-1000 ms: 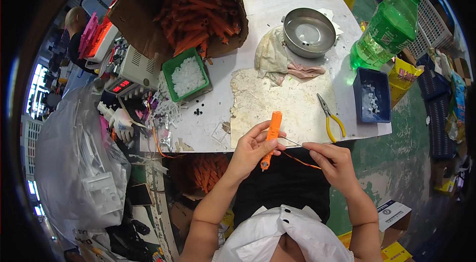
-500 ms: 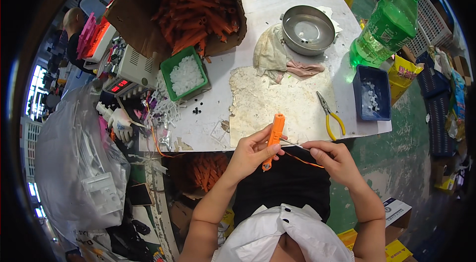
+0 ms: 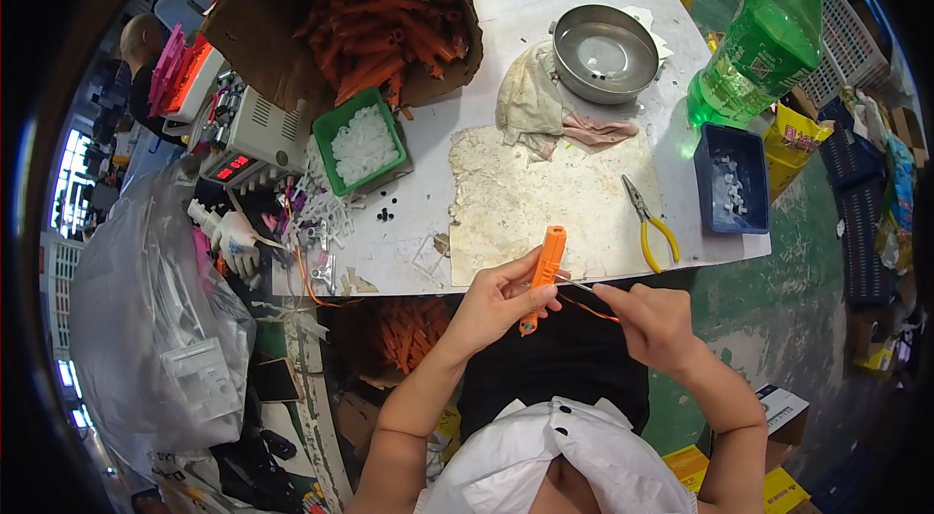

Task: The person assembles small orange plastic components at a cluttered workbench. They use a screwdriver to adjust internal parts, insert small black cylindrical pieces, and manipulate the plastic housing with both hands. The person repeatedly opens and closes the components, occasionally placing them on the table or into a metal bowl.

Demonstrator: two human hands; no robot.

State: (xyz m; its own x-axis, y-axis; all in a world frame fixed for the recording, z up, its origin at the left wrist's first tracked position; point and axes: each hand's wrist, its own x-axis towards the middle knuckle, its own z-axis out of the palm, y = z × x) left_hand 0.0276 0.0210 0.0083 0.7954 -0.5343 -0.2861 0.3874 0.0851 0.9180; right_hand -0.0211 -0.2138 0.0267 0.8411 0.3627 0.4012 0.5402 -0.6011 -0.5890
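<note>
My left hand (image 3: 499, 308) is closed round a long orange plastic housing (image 3: 551, 253), held tilted with its upper end leaning right, just off the table's near edge. In a closed grip, my right hand (image 3: 658, 327) has a thin metal tool (image 3: 579, 286), whose tip meets the right side of the housing. Most of the tool is hidden by my fingers, so its kind is unclear. An orange wire (image 3: 601, 317) runs below the tool between the two hands. Pliers with yellow handles (image 3: 661, 240) lie on the worn board (image 3: 496, 193) beyond my right hand.
Across the table stand a metal bowl (image 3: 637, 84) beside a rag (image 3: 525, 115), a green bottle (image 3: 754, 52) and a blue bin (image 3: 715, 222). To the left are a green tray (image 3: 375, 176) of whitish pieces, a carton (image 3: 258, 37) of orange parts and a power supply (image 3: 263, 135).
My right hand has turned, its knuckles now more on top, and has shifted slightly right and down. The orange housing tilts a little more to the right in my left hand.
</note>
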